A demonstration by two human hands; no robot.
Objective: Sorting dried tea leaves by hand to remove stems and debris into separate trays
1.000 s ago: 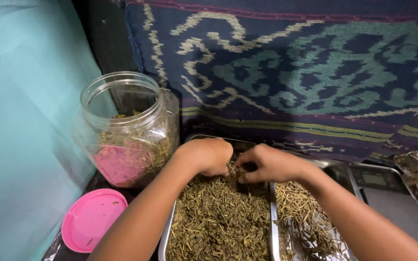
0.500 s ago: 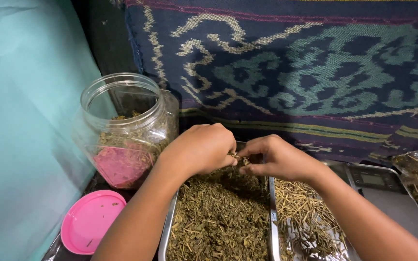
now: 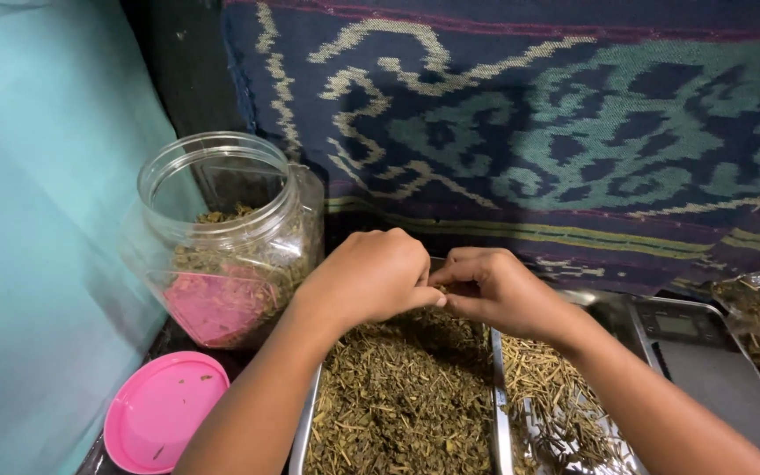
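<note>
Pinching together above the far end of the metal tray (image 3: pixel 304 420), the left hand (image 3: pixel 371 277) and right hand (image 3: pixel 492 290) meet fingertip to fingertip, both curled tight on what looks like a small sprig of the dried herbs (image 3: pixel 402 396) — the piece itself is hidden between the fingers. Such herbs should be very light, dry and brittle — best pinched gently by the stem, since leaf crumbles. A sorted pile of pale stems (image 3: pixel 543 387) lies in the neighbouring tray, with an open plastic jar (image 3: pixel 222 233) at left.

Your curled left hand (image 3: pixel 371 274) and right hand (image 3: pixel 492 288) meet fingertip to fingertip above the far end of the shallow steel tray (image 3: pixel 303 420), which is heaped with dry, olive-green chopped herb stalks (image 3: pixel 398 405).
</note>
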